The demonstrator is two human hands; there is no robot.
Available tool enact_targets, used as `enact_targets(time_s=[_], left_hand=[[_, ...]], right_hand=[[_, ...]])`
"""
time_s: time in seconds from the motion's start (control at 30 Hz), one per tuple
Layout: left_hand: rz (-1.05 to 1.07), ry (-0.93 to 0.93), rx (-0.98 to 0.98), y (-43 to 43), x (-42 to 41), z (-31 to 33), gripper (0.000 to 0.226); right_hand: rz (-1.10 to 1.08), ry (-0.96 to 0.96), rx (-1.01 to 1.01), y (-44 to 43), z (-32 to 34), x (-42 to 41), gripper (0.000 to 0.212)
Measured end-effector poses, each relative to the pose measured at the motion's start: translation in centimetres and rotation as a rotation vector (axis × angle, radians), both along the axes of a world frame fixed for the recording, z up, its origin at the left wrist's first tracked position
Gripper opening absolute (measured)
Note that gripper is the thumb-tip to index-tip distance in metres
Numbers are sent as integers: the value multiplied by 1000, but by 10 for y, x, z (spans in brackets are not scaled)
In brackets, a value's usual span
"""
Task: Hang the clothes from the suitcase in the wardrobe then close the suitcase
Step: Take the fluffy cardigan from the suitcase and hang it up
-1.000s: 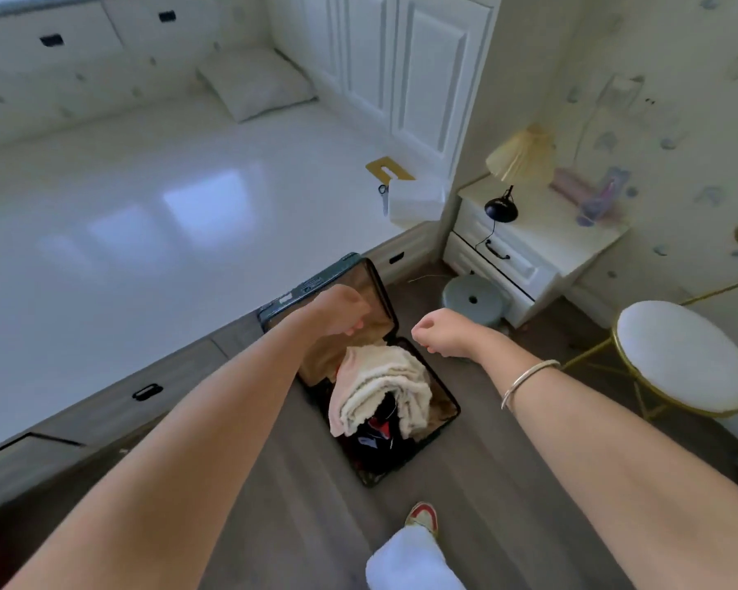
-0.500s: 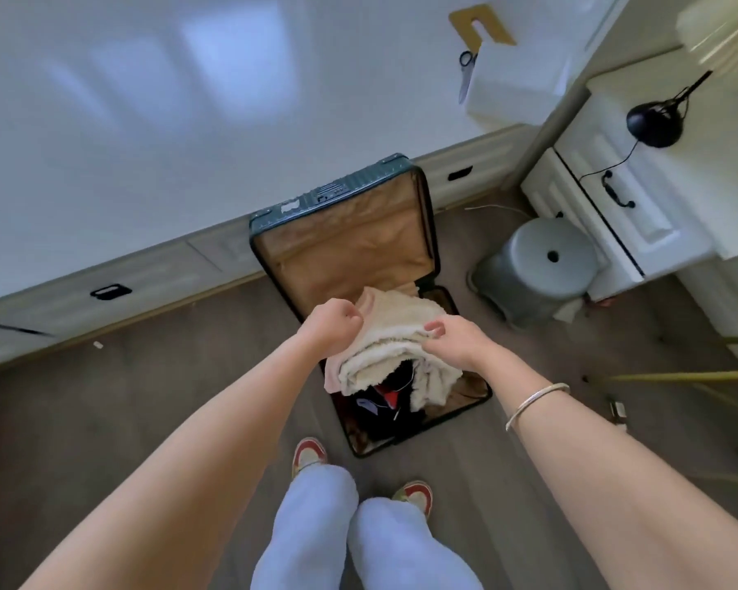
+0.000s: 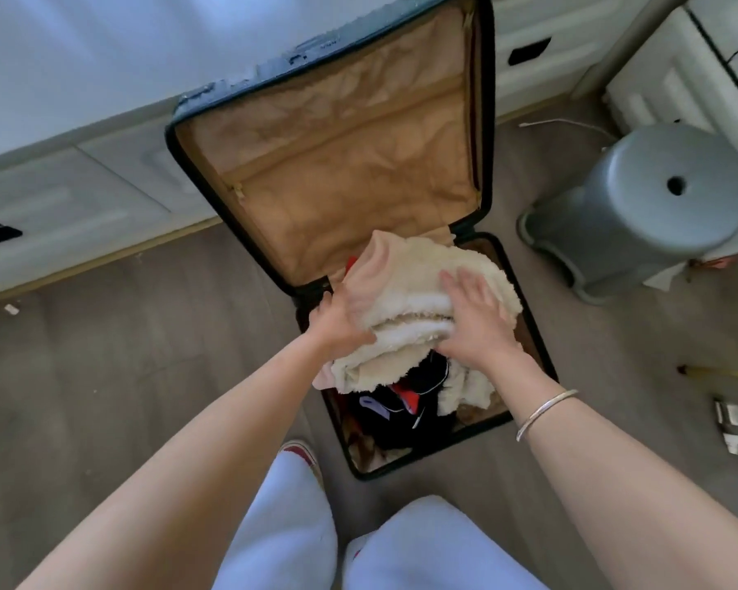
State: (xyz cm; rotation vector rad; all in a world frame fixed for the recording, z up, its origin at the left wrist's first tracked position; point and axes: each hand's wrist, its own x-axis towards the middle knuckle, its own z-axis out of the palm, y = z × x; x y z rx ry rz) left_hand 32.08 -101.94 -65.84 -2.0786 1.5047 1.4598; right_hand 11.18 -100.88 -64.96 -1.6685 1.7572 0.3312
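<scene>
A person bends over an open suitcase on a bedroom floor; both forearms run out of the bottom of the frame, and the top of the raised lid is cut off above. The left hand grips the left edge of a folded cream fleece bundle, its fingers tucked out of sight under a pink fold; the right hand lies flat on top of the same bundle, fingers straight and spread. The bundle sits in the lower half of the suitcase, on top of dark clothes with red and white trim, most of which it hides; what garments these are cannot be made out. A silver bracelet rings the right wrist. Pale trousers fill the foreground, with the toe of a red-and-white shoe showing beside the suitcase.

The suitcase rests on a grey wood-look floor, its tan-lined lid upright in front of pale drawers with black handles; a grey plastic stool stands to the right, near a white cabinet only partly in frame; a white cable trails on the floor behind the stool; small items at the right edge are too blurred to name.
</scene>
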Motion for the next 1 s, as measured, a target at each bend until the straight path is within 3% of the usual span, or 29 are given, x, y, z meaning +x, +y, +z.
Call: enact_targets(time_s=[0.07,0.1,0.13,0.23,0.3,0.5,0.77,0.9,1.0], left_hand=[[52,70,59,1,-7,-13,123],[85,108,69,1,-11,-16,118],[101,131,57,1,-17,-15,102],[59,216,-49,-5,-34,-1,28],[51,274,-78,-11,-45,20,9],[-43,336,-101,-31,-87,91,20],[-134,393,-127,-45,-122,192,24],[-207,352,-189,-58,-130,244,25],[-268,316,-279,-67,-134,287,28]], right_hand=[[-28,27,-27,0,-11,-2,100],[-48,41,-70,-1,-13,-4,93],[-75,48,-121,-2,-13,-6,85],[-166,39,-190,-10,0,-17,63],[-180,43,-159,-12,13,-29,55],[-382,-28,-79,-8,78,-60,36],[-541,-23,-167,-22,178,-94,6],[-547,-118,-127,-32,228,-107,31],[-547,-153,-168,-37,271,-108,26]])
